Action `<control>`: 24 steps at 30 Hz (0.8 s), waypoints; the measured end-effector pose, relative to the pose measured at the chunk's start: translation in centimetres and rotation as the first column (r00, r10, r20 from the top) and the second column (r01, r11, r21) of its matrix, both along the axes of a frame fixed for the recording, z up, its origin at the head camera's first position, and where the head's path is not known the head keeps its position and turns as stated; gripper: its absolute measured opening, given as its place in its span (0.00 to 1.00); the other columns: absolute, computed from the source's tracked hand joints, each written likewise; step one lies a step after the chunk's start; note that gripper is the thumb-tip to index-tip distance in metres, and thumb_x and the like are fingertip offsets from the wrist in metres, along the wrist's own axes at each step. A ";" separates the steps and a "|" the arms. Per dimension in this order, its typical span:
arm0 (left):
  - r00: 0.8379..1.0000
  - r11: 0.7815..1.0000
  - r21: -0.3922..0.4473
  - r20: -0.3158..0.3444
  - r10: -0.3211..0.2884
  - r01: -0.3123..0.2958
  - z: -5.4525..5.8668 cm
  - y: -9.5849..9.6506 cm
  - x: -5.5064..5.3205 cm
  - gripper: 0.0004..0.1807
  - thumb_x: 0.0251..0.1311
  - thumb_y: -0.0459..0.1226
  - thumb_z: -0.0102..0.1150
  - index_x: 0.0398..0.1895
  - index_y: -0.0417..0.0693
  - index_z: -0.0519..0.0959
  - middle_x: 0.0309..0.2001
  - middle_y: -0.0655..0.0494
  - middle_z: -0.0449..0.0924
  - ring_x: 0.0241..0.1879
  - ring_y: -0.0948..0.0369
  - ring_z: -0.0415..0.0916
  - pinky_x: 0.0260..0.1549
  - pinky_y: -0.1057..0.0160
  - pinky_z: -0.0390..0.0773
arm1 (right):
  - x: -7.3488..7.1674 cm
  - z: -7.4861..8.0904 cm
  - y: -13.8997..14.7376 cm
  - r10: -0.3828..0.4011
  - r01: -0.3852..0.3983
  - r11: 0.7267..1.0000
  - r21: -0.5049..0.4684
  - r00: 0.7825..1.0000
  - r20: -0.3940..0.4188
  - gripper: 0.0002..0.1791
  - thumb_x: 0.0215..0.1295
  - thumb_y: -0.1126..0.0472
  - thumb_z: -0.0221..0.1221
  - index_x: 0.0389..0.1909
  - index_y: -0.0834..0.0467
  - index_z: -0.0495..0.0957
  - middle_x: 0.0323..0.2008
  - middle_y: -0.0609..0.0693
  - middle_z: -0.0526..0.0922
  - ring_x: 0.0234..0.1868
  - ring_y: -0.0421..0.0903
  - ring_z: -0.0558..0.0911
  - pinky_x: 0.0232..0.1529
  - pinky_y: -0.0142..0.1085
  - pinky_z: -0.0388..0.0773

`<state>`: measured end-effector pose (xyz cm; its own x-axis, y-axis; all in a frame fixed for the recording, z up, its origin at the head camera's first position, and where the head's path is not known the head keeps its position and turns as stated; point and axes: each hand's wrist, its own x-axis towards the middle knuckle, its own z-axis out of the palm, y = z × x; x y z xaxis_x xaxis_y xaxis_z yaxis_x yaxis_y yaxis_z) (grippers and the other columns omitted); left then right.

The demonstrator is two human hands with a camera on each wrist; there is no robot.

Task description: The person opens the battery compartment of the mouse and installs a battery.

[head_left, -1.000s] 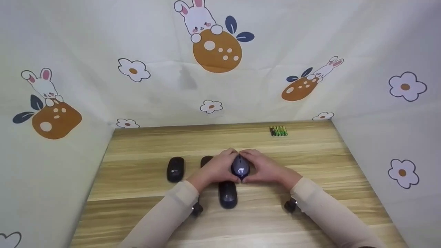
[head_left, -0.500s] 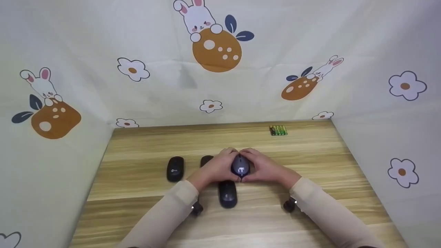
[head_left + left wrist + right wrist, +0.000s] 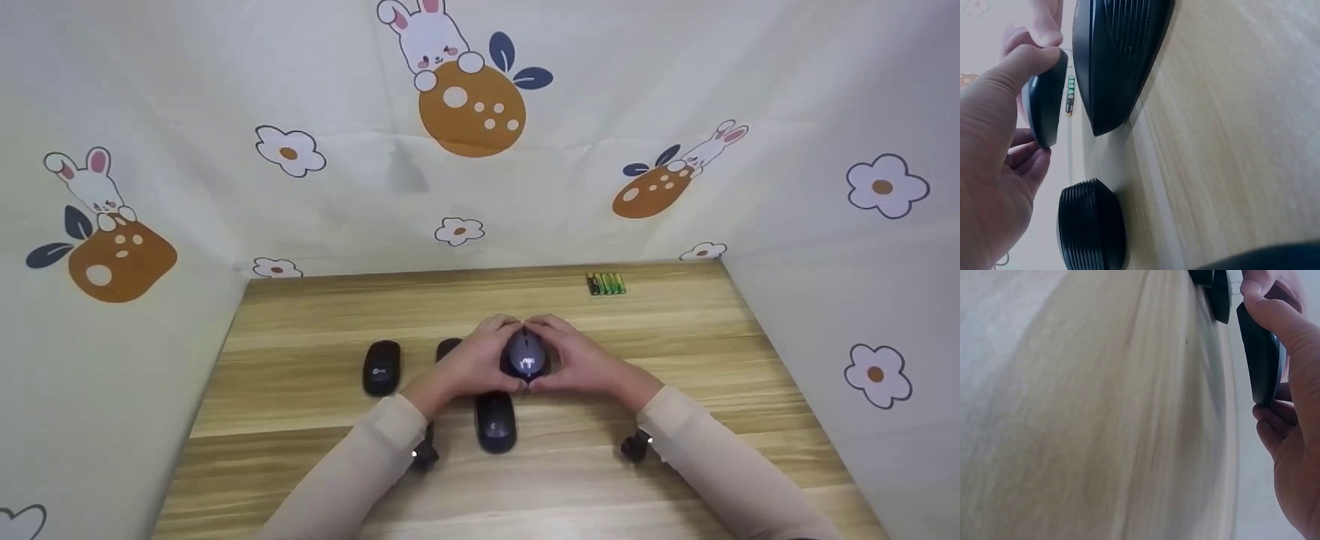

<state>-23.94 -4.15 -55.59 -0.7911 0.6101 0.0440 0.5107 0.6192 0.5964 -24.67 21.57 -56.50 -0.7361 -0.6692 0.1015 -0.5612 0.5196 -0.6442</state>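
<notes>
Both hands hold a dark blue-grey computer mouse (image 3: 526,354) between them in the head view. My left hand (image 3: 480,360) grips its left side, thumb at the near end and fingers at the far end. From the right, my right hand (image 3: 576,361) grips it the same way, and the two thumbs meet at the near end. Both wrist views show the mouse (image 3: 1045,104) held up off the table, with thumb and fingertips at its ends. One black mouse (image 3: 496,424) lies just below my left hand. Another black mouse (image 3: 448,348) is partly hidden behind that hand.
A third black mouse (image 3: 382,368) lies farther left on the wooden table (image 3: 322,457). Several green and black batteries (image 3: 606,283) stand in a row near the back edge. Patterned cloth walls (image 3: 337,202) enclose the table at the back and both sides.
Both hands have shifted slightly away from the person with the held mouse, which now sits a little higher in the head view. The other mice and the batteries stay where they were.
</notes>
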 end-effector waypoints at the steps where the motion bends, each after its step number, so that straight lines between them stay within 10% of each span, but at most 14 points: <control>1: 1.000 1.000 0.013 -0.002 -0.001 0.001 0.0 -0.1 0.0 0.59 0.52 0.48 0.86 0.84 0.39 0.65 0.79 0.43 0.66 0.77 0.51 0.67 0.79 0.54 0.69 | 0.0 0.1 0.0 -0.002 0.002 1.000 -0.003 1.000 0.001 0.61 0.57 0.40 0.83 0.84 0.62 0.65 0.80 0.54 0.68 0.80 0.54 0.69 0.83 0.51 0.64; 24: 0.998 0.963 0.268 -0.046 0.039 -0.026 0.2 -2.1 3.1 0.57 0.52 0.45 0.86 0.85 0.45 0.65 0.80 0.49 0.63 0.79 0.53 0.65 0.80 0.50 0.67 | 2.2 1.5 -0.8 0.043 -0.048 0.971 -0.235 0.999 -0.026 0.57 0.58 0.47 0.84 0.85 0.56 0.67 0.81 0.49 0.67 0.81 0.54 0.68 0.83 0.56 0.63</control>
